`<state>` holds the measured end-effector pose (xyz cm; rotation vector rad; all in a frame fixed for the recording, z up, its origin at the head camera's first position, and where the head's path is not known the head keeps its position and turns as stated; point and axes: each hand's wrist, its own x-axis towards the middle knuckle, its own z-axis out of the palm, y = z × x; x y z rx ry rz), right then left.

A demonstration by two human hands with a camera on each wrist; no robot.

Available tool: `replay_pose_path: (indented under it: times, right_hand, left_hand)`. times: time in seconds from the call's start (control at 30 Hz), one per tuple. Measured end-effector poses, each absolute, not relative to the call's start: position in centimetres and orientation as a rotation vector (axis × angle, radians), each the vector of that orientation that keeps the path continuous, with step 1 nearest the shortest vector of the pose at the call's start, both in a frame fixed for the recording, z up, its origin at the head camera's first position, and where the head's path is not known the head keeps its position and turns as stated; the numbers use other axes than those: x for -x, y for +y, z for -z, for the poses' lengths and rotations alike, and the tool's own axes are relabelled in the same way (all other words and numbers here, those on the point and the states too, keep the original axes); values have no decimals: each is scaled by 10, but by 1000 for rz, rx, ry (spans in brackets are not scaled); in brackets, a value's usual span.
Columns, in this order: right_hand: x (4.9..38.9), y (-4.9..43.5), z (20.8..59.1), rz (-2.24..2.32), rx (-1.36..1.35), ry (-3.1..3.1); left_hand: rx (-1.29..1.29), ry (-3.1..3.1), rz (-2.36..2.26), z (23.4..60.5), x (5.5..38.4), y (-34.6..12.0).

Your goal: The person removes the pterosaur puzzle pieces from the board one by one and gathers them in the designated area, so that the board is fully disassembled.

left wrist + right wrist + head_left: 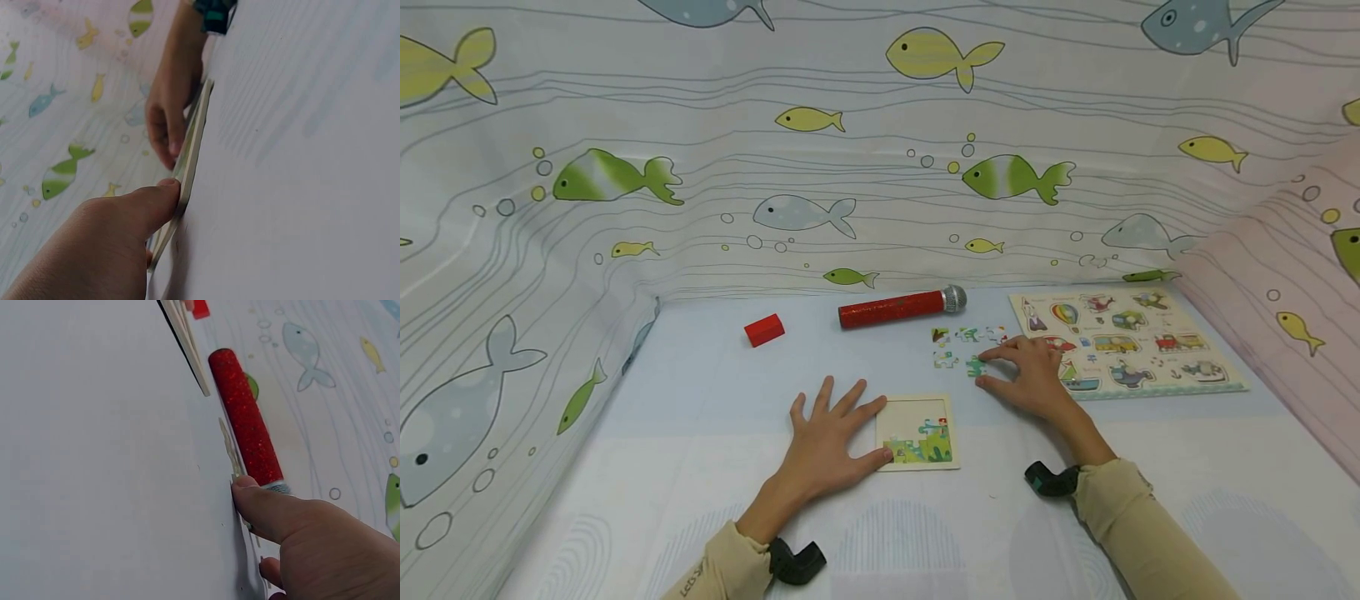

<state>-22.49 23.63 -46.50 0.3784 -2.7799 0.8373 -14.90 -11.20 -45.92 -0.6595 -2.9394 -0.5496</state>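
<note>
A small square wooden puzzle board lies on the table, its lower part filled with green picture pieces. My left hand is spread beside it; the thumb rests on the board's lower left and the index fingertip touches its upper left corner. Further right, my right hand pinches a green jigsaw piece between thumb and index finger. Other loose pieces lie close by, among them one white and green piece. In the right wrist view the thumb hides much of the pieces.
Behind the loose pieces lies a red glittery microphone. A red block sits at the back left. On the right is a larger picture board with vehicle images, partly under the right hand. Fish-patterned cloth rises behind the table.
</note>
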Motion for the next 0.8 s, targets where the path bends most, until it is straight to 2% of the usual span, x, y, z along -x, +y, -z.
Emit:
replay_pose_path:
  times: [0.8]
  right_hand:
    - [237, 234, 464, -821, -325, -2821]
  left_hand:
    - [665, -2962, 534, 459, 150, -112]
